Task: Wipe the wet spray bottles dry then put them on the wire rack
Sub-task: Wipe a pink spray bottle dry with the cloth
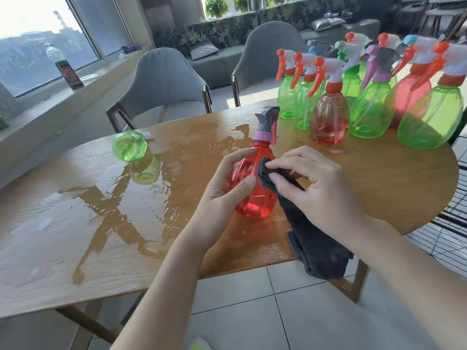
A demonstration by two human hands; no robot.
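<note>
My left hand [228, 184] grips a red spray bottle [255, 195] with a grey trigger head and a purple collar, held above the wooden table [379, 178]. My right hand [310, 184] pinches a dark grey cloth [310, 238] and presses it against the bottle's right side; the rest of the cloth hangs down past the table's front edge. A green spray bottle [130, 145] lies on its side in the water at the left. Several green and red spray bottles [329, 114] stand upright at the right. The black wire rack [452, 218] shows at the right edge.
A wide puddle of water [108, 205] covers the left and middle of the table. Two grey chairs [164, 79] stand behind the table. A dark bottle [68, 69] stands on the window sill at the left. Pale floor tiles lie below the table's front edge.
</note>
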